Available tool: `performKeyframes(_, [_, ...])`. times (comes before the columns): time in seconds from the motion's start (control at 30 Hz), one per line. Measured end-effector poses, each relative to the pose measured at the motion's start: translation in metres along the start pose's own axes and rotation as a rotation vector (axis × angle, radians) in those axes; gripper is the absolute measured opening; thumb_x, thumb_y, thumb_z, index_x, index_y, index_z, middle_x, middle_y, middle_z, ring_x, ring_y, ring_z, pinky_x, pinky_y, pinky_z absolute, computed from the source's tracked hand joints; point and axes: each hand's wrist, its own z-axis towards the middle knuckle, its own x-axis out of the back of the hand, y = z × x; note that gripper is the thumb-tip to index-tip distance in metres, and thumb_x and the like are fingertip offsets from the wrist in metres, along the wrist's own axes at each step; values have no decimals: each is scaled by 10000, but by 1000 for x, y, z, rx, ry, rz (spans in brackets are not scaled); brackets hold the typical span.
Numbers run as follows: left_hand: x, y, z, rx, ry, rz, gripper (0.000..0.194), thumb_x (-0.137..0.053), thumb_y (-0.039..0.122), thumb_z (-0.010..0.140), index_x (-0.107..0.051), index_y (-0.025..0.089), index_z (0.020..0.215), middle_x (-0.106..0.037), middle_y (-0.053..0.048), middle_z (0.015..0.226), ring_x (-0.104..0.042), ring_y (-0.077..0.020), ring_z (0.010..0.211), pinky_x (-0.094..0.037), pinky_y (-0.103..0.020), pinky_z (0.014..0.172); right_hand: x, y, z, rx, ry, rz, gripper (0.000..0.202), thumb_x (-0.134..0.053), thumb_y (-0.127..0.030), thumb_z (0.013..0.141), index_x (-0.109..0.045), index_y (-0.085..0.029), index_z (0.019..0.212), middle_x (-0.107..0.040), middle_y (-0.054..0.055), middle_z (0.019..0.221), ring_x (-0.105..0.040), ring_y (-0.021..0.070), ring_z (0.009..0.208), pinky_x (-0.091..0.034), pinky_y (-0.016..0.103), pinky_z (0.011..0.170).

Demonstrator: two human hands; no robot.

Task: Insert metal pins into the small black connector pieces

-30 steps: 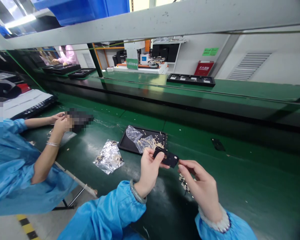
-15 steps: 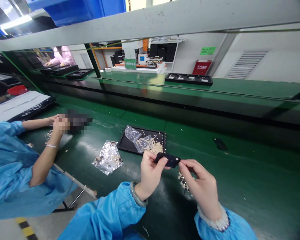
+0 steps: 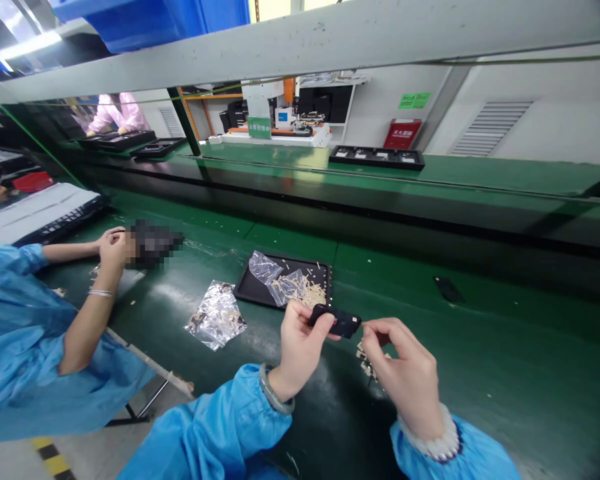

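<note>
1. While the left hand (image 3: 300,343) grips a black part (image 3: 347,323) between thumb and fingers, the right hand (image 3: 407,360) has thumb and forefinger pinched together right at the part's right end. Can't tell if those fingertips touch it or have a tiny piece between them.
2. Part location: held up over the green bench (image 3: 495,373), close to the near right corner of the black tray (image 3: 253,288).
3. Black tray: shallow, flat on bench. Holds crumpled clear plastic (image 3: 264,267) at its left and middle, plus a heap of small beige pieces (image 3: 314,295) at the right. Several loose pieces scattered toward the far right corner. Can't tell if the plastic is one bag or two.
4. Clear bag (image 3: 217,317): on the bench, left of the tray and near it. Small dark and beige bits inside.
5. Loose pile (image 3: 367,365): small light and dark bits straight on the bench, partly hidden by the right hand.
6. Dark flat piece (image 3: 449,289): lying on the bench, well apart, far right.
7. Compartment tray (image 3: 375,165): black, on the green ledge behind. Four compartments in a row, pale items in each.
8. Blue bin (image 3: 180,23): up on the overhead shelf; contents hidden from below.
9. Co-worker's hands (image 3: 113,247): at left, on a dark object, pixelated.
</note>
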Motion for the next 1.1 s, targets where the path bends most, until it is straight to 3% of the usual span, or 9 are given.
performKeyframes(0.17, [-1,1,5,65,-6,-90,319,-661,307,748,-371,184,799,-567,27,713,-622,-132,658,-556,-226,473,-1,7,-1,-106,-64,131,93,-539,-234,855,-612,-207,906,-617,30,821,-582,147,669,-470,258,607])
performKeyframes(0.3, [2,-4,13,319,-104,-235,361,-671,285,735,-410,195,967,-559,44,669,-569,-88,534,-490,-157,400,-2,12,-1,-70,-162,231,226,-514,-235,876,-570,-223,1095,-608,70,998,-610,180,824,-505,293,690])
performKeyframes(0.43, [6,-14,21,585,-259,-308,325,-705,275,691,-464,157,876,-521,46,599,-504,-56,421,-421,-122,348,0,12,2,53,-201,213,112,-546,-187,857,-604,-224,947,-583,60,948,-585,183,861,-491,279,675])
performKeyframes(0.57, [8,-23,22,670,-374,-279,293,-685,326,706,-480,143,808,-516,30,588,-503,-67,393,-412,-143,346,4,9,4,87,-205,198,65,-550,-162,852,-578,-211,885,-552,46,881,-572,162,770,-466,264,618])
performKeyframes(0.67, [5,-23,17,710,-404,-257,384,-548,518,776,-510,144,853,-542,-12,662,-543,-108,495,-435,-188,382,4,6,5,79,-203,173,57,-533,-152,860,-546,-203,839,-529,32,843,-542,140,718,-443,254,610])
performKeyframes(0.77, [1,-16,10,467,-366,-173,498,-373,604,836,-551,155,958,-570,-69,912,-568,-158,814,-496,-239,581,4,4,4,19,-156,169,87,-531,-162,861,-509,-200,785,-511,17,797,-511,126,668,-422,244,584])
performKeyframes(0.83, [-1,-10,5,203,-352,-40,411,-445,524,849,-561,170,1023,-546,-74,1075,-514,-167,984,-468,-262,777,3,4,3,-16,-146,182,101,-536,-174,858,-502,-200,767,-505,10,774,-500,122,645,-414,240,569])
performKeyframes(0.9, [-1,-5,3,39,-362,89,290,-525,407,845,-574,170,1005,-564,-65,1042,-515,-165,972,-428,-269,837,2,3,3,-36,-165,196,103,-544,-182,854,-508,-200,759,-508,5,762,-498,118,628,-412,236,560])
performKeyframes(1.1, [6,0,5,-137,-373,331,150,-480,280,871,-565,159,846,-571,-39,830,-526,-153,803,-416,-269,746,6,5,4,-64,-289,261,36,-553,-214,854,-578,-212,828,-575,19,826,-562,137,707,-452,228,603])
